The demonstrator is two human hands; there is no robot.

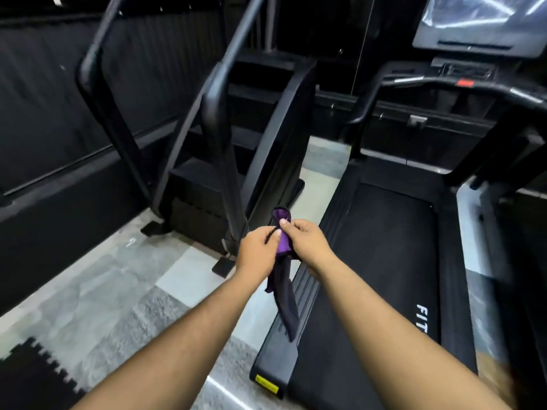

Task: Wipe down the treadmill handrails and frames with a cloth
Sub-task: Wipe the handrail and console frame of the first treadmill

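Note:
A purple and black cloth [282, 285] hangs between my two hands in the middle of the view. My left hand [257, 247] pinches its upper part from the left, and my right hand [305, 239] grips the bunched purple top from the right. The cloth's dark tail dangles down over the left side rail of a black treadmill [384, 261]. The treadmill's left handrail [373, 97] curves up at the upper right toward its console [479, 22]. Neither hand touches the treadmill.
A black stair-climber machine [225, 137] with tall side rails stands to the left of the treadmill. Grey floor tiles [112, 285] lie below it, and a black interlocking mat [32, 377] sits at the lower left. Dark wall panels fill the left background.

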